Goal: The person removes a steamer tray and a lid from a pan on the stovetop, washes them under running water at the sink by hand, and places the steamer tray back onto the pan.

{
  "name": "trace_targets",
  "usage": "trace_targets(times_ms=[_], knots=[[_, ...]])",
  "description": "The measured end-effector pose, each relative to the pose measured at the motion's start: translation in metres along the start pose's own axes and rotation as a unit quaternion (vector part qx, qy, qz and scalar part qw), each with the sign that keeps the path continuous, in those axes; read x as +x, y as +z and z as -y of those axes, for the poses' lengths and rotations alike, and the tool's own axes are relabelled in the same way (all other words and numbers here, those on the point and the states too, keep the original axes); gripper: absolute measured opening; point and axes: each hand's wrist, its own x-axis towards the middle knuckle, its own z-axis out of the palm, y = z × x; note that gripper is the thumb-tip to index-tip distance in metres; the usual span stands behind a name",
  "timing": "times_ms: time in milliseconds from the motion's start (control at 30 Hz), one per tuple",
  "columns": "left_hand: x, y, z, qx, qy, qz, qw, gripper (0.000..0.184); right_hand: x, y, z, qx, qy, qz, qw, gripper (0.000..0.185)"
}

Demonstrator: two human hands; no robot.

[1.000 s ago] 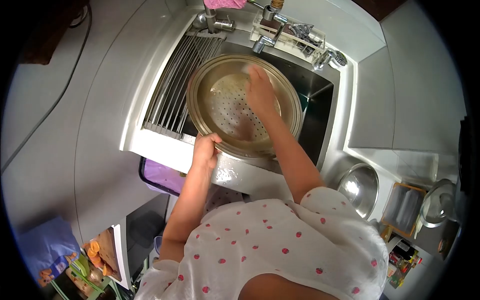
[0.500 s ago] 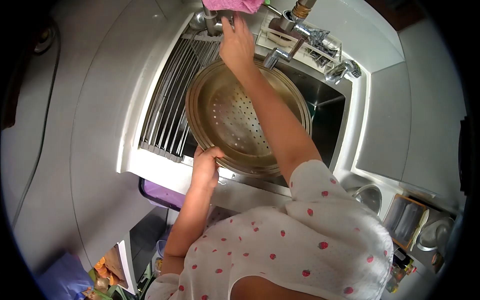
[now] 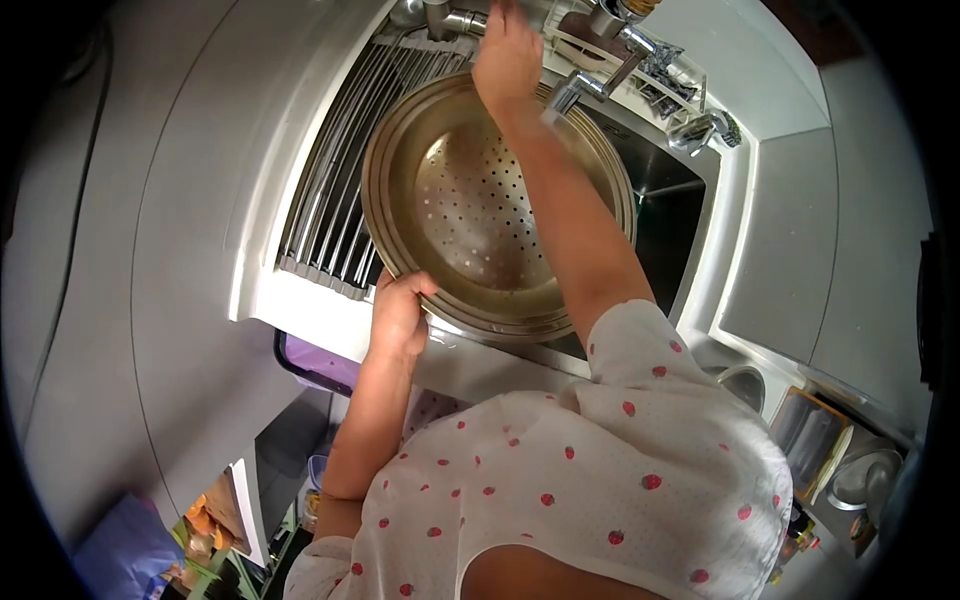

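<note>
A wide, round steamer pan (image 3: 455, 190) of brownish metal, its base pierced with many small holes, lies tilted over the sink. My left hand (image 3: 400, 312) is closed on the rim at its near left side. Beyond the far rim, my right hand (image 3: 508, 60) reaches up to the top edge of the view, beside a chrome pipe fitting (image 3: 462, 22). Its fingers look stretched out, with the tips cut off by the frame; I see nothing in it. The chrome tap spout (image 3: 575, 92) is just right of my right wrist.
A roll-up drying rack (image 3: 325, 190) spans the left part of the sink (image 3: 675, 205). A pale caddy with foil-like scraps (image 3: 668, 75) sits behind the tap. Metal bowls (image 3: 862, 478) and a clear container (image 3: 808, 432) stand at lower right.
The pink cloth at the top has left the view. My right hand has shifted up and right, away from where the cloth was. My left hand still grips the pan's rim.
</note>
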Motion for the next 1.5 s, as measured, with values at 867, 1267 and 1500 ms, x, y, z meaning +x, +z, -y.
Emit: trace_targets(times_ms=[867,1267,1500], knots=[[-0.005,-0.003,0.029,-0.082,0.012,0.015,0.996,0.045,-0.173,-0.062,-0.016,-0.117,0.025,0.209,0.971,0.061],[-0.005,-0.008,0.031,-0.086,0.03,0.008,0.996,0.048,-0.202,-0.073,0.01,0.106,-0.198,0.261,0.939,0.051],[-0.009,-0.019,0.033,-0.082,-0.01,0.037,0.996,0.04,-0.14,-0.058,-0.08,-0.125,-0.171,-0.006,0.977,0.042]])
